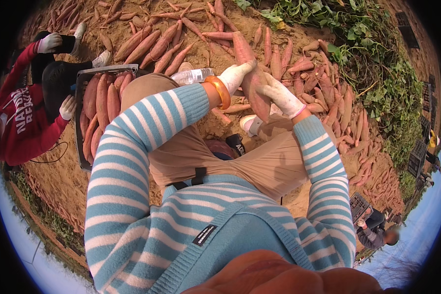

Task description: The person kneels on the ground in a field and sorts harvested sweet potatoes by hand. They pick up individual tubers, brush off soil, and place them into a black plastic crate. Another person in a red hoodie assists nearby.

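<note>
A large pinkish-red sweet potato [258, 85] is held in front of me between both hands, above the soil. My left hand [238, 76], in a soiled white glove with an amber-coloured bangle at the wrist, grips its middle. From the other side, the gloved fingers of my right hand [283, 96] close around its lower part. Part of its surface is hidden by the gloves. Loose sweet potatoes [163, 44] lie on the ground beyond my hands, and a heap of smaller ones [312, 81] spreads to the right.
On my left stands a dark plastic crate [108, 69] of sweet potatoes, with a person in a red top [40, 106] beside it. A plastic bottle [192, 76] lies by my knee. Green vines [367, 40] border the right. Another person [375, 229] is farther off.
</note>
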The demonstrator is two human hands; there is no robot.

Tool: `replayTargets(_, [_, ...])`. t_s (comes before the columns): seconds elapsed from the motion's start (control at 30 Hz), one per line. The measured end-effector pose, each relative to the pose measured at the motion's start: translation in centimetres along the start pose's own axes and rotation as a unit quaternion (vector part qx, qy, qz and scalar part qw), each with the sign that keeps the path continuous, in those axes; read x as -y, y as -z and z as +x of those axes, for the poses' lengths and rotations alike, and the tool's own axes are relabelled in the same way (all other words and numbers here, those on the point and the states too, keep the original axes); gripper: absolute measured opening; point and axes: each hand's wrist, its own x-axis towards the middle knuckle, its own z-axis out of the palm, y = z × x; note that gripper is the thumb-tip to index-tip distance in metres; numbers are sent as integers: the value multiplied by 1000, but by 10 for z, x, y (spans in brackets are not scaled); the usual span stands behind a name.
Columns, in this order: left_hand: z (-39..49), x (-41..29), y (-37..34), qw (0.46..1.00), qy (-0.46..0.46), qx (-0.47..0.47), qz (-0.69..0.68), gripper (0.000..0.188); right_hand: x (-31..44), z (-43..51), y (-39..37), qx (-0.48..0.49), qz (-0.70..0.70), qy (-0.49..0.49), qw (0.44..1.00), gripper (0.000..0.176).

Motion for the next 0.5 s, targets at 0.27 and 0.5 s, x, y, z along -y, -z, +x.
replayTargets(0.27, [2, -3, 1, 1000, 10, -3, 6, 83, -19, 6, 18, -19, -48, 41, 998, 65])
replayTargets(0.5, [5, 4, 0, 999, -13, -41, 9, 81, 4, -1, -1, -18, -42, -2, 999, 60])
